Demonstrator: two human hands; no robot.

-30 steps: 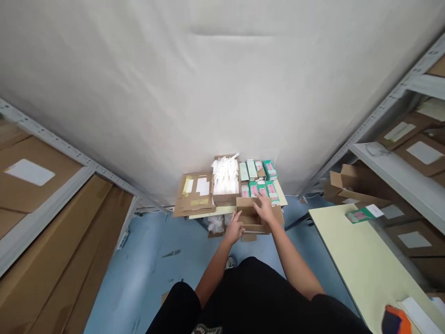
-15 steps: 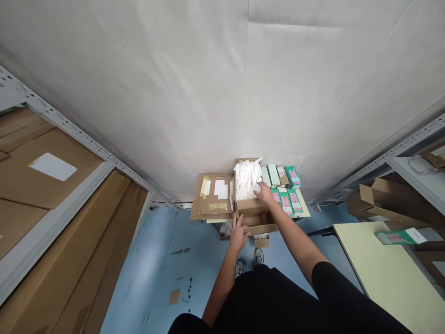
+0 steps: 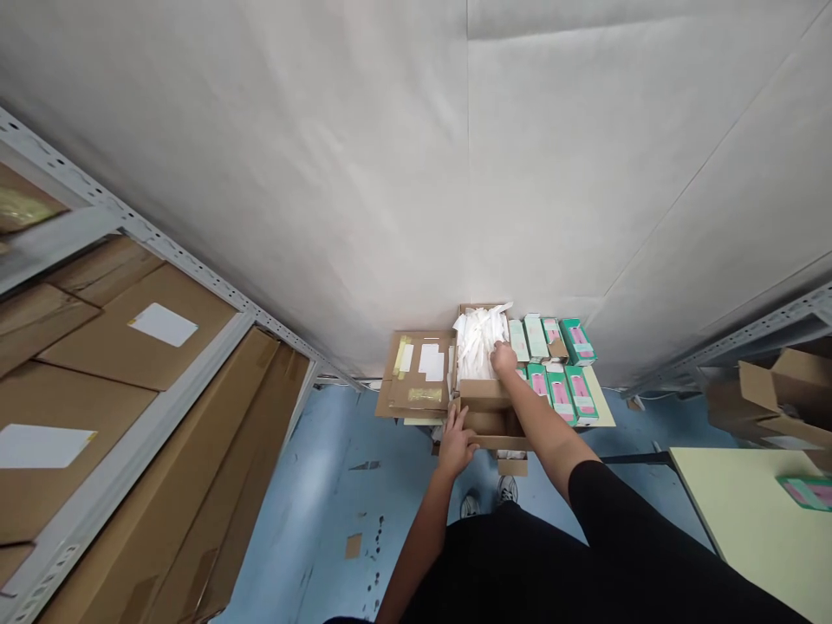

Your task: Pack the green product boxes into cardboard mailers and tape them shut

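Note:
My left hand (image 3: pixel 458 444) rests on the left end of a low open cardboard box (image 3: pixel 497 444), its fingers bent over the rim. Behind that box stands a second carton (image 3: pixel 484 387), filled with a heap of thin white packets (image 3: pixel 479 340). My right hand (image 3: pixel 503 359) reaches over the right side of the heap with curled fingers. Its fingertips are hidden, so what they hold cannot be made out. Several green and pink boxes (image 3: pixel 560 392) stand in rows to the right of my right hand.
Flattened cardboard (image 3: pixel 416 373) with white labels lies left of the packets. Large cartons (image 3: pixel 188 299) fill the metal shelf (image 3: pixel 214 347) at left. On the right are a pale table (image 3: pixel 734 511), a green and pink box (image 3: pixel 806 491), and open cartons (image 3: pixel 780 390). A grey wall rises behind.
My right hand has moved inward over the white packets, and its fingers have curled. My left hand stays at the box's left end. The whole view has shifted, so things appear further right.

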